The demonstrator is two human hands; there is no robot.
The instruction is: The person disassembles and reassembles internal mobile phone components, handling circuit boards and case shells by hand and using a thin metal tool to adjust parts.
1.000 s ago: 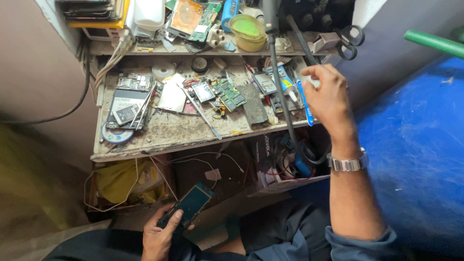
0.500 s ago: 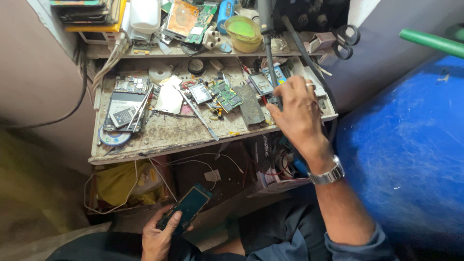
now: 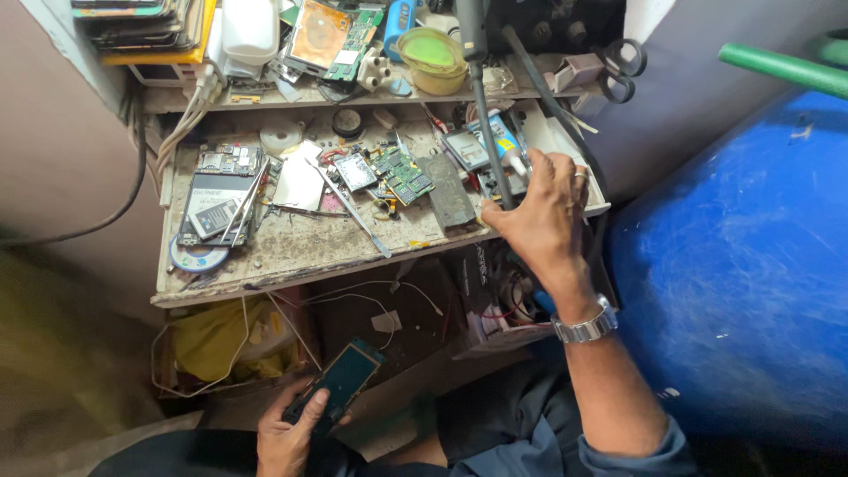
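Phone low, tool up top

Your left hand (image 3: pixel 287 437) had its grip wrapped around a slim dark phone (image 3: pixel 337 382) below the gritty tabletop (image 3: pixel 291 252); your right hand (image 3: pixel 541 216) curled around a blue-tipped tool (image 3: pixel 505 146) by green circuit boards (image 3: pixel 402 174).

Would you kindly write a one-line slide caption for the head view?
Left hand holds a dark smartphone low; right hand reaches tools at the cluttered wooden workbench edge.
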